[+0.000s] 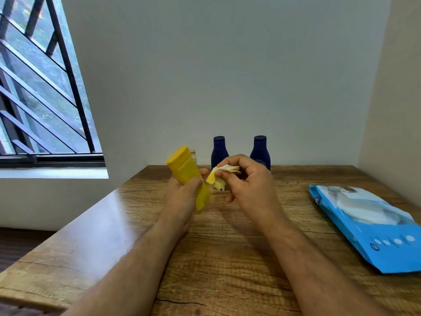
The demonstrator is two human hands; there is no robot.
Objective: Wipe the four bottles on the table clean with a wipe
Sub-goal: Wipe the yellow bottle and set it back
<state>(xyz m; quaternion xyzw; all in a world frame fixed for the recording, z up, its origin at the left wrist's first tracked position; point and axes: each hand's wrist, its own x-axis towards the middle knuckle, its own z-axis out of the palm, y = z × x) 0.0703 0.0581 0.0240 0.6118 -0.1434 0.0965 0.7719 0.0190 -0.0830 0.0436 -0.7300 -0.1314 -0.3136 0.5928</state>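
My left hand [185, 192] grips a yellow bottle [184, 169] above the table, cap end tilted up and to the left. My right hand [247, 181] pinches a crumpled white wipe [224, 175] just right of the yellow bottle. Two dark blue bottles stand upright against the back wall, one [219, 152] behind the wipe and one [260, 151] partly hidden behind my right hand. A pale bottle [193, 153] shows only as a sliver behind the yellow one.
A blue pack of wipes [373, 226] lies flat on the wooden table [227, 258] at the right. A wall closes the right side and the back. A barred window is at the left, beyond the table's left edge.
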